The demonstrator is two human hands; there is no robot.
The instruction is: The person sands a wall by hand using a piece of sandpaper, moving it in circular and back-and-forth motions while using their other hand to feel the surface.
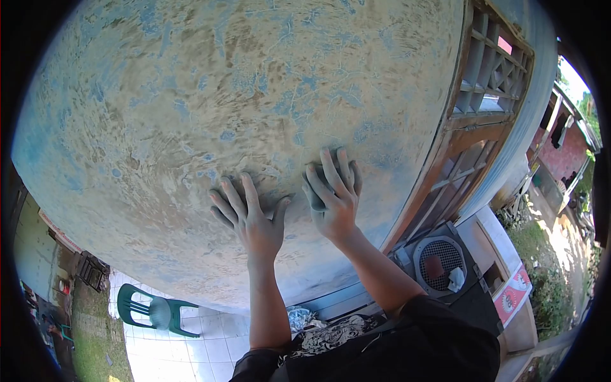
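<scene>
- A person holds both bare hands up to a large wall (pixel 191 114) mottled in tan and worn blue.
- The left hand (pixel 256 226) is spread, fingers pointing up, thumb held out toward the other hand. Its fingertips appear to meet the wall.
- The right hand (pixel 335 200) is beside it, a little higher, with fingers loosely parted. Greyish dust or residue marks both hands. Neither seems to grip anything, though the palms face away, so whether something lies beneath them cannot be told.
- To handle this contact well, it would likely help to keep the fingers relaxed and the pressure light and even across the pads, since the surface looks rough and patchy. Firm nails or knuckles might scrape it or graze the skin.
- Keeping the two hands level and slightly apart should let each reach its own area without bumping the other. Soft elbows and a steady stance would probably spare the shoulders.
- The wall lies directly in front of both hands, at the fingertips, and spreads far above them and out to the left of the left hand. Flaked blue patches show above the right hand.
- A wooden frame (pixel 449 130) edges the wall to the right of the right hand, well apart from it.
- Below and left of the left hand, well away, a green chair (pixel 160 313) is on white floor tiles (pixel 172 354).
</scene>
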